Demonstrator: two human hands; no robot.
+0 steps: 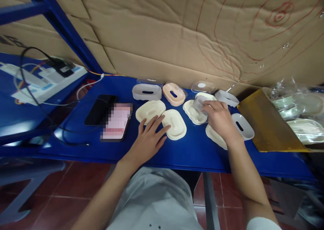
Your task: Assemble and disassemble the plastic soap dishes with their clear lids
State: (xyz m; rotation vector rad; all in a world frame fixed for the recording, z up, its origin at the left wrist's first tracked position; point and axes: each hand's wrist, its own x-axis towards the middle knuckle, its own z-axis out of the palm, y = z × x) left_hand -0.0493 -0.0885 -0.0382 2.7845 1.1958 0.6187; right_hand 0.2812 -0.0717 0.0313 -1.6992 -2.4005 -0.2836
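Right fingers (207, 103) touch the translucent piece (198, 102) at its right side.

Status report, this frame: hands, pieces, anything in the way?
Left hand open, fingers spread over two cream trays. Right hand at a pale translucent piece over another cream tray, grip unclear. That hand partly hides it.

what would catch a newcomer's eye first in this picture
Probably the red looping lines on the brown cardboard, upper right. Next, the peach oval piece near the back of the blue table. Then the phone with the pinkish, blocked-out screen, left of the left hand.
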